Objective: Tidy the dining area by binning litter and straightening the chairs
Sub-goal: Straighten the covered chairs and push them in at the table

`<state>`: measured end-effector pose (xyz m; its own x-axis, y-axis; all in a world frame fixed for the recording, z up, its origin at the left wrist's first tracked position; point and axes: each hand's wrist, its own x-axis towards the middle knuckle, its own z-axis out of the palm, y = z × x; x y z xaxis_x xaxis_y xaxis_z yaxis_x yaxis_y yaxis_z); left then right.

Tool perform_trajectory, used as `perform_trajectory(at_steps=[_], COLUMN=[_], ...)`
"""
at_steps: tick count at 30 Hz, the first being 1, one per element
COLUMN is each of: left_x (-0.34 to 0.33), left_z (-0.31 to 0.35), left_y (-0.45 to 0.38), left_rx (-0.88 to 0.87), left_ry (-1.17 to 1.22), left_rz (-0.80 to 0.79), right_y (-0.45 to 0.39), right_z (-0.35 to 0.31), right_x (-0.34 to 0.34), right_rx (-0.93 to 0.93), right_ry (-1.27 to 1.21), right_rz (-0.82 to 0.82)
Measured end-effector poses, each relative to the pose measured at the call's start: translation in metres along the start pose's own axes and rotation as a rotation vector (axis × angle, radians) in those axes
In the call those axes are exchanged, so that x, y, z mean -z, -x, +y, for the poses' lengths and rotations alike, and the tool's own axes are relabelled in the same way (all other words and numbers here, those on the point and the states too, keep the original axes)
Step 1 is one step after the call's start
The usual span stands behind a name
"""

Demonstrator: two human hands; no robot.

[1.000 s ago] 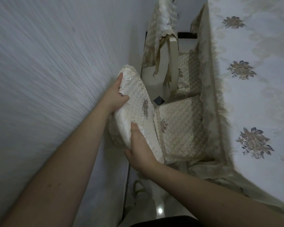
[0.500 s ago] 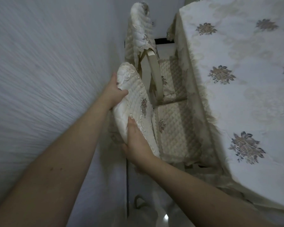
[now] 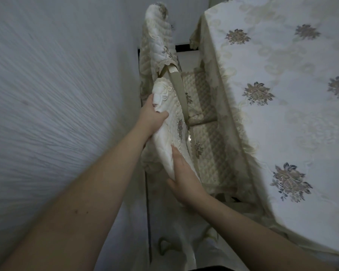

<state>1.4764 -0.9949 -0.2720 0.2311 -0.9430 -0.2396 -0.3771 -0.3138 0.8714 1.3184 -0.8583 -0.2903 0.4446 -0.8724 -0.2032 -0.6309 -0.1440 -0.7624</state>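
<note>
A dining chair with a cream quilted cover stands between the wall and the table. Both hands grip its padded backrest (image 3: 169, 122): my left hand (image 3: 152, 116) holds the far end, my right hand (image 3: 182, 175) holds the near end. The chair's quilted seat (image 3: 209, 153) reaches under the tablecloth's hem. A second covered chair (image 3: 159, 42) stands just beyond, its backrest upright and its seat (image 3: 199, 94) touching the first seat.
A white textured wall (image 3: 57, 94) runs close along the left. The dining table (image 3: 292, 94), under a cream floral cloth with a lace hem, fills the right. A narrow strip of pale tiled floor (image 3: 184, 249) lies below the chair.
The view has shifted, so the table and chairs sit further left and lower in frame. The near chair now sits closer to the second chair. Both hands keep their grip on the backrest.
</note>
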Motion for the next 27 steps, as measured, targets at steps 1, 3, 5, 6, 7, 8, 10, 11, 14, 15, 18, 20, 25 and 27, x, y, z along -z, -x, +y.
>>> perform_trajectory(at_steps=[1,3,5,6,7,8,10,11,14,15,18,20,25,27], left_x=[-0.002,-0.002,-0.003,-0.003,-0.004,-0.004,-0.005,-0.005,-0.005,-0.005,-0.008,-0.012,-0.020,-0.021], left_z=[0.002,0.003,0.003,0.004,0.004,0.004,0.009,0.011,0.018,0.019,0.021,0.023,0.017,0.011], left_y=[-0.003,-0.007,-0.009,-0.009,-0.009,-0.009,-0.006,-0.006,-0.005,-0.005,-0.006,-0.008,-0.012,-0.014], left_rx=[-0.007,-0.008,0.001,0.004,0.011,0.026,0.057,0.076,0.112,0.115,0.111,0.098,0.083,0.082], left_ry=[-0.001,-0.017,-0.038,-0.043,-0.044,-0.044,-0.045,-0.055,-0.092,-0.094,-0.088,-0.082,-0.080,-0.087], left_rz=[0.002,0.005,0.007,0.008,0.010,0.013,0.009,0.008,0.004,-0.004,-0.012,-0.007,-0.037,-0.041], right_y=[-0.002,-0.007,-0.011,-0.011,-0.011,-0.011,-0.010,-0.010,-0.011,-0.011,-0.012,-0.011,-0.009,-0.009], right_z=[0.002,0.003,0.004,0.005,0.006,0.006,0.006,0.005,0.004,0.005,0.009,0.013,0.023,0.025], right_x=[0.001,0.003,0.005,0.007,0.009,0.010,0.014,0.015,0.014,0.013,0.016,0.021,0.024,0.023], right_rx=[0.003,0.007,0.023,0.031,0.045,0.055,0.056,0.051,0.038,0.035,0.037,0.053,0.087,0.089], right_ry=[0.001,0.004,-0.007,-0.020,-0.034,-0.048,-0.074,-0.081,-0.077,-0.079,-0.089,-0.091,-0.061,-0.061], right_rz=[-0.001,-0.021,-0.042,-0.053,-0.065,-0.079,-0.108,-0.119,-0.130,-0.132,-0.128,-0.120,-0.114,-0.114])
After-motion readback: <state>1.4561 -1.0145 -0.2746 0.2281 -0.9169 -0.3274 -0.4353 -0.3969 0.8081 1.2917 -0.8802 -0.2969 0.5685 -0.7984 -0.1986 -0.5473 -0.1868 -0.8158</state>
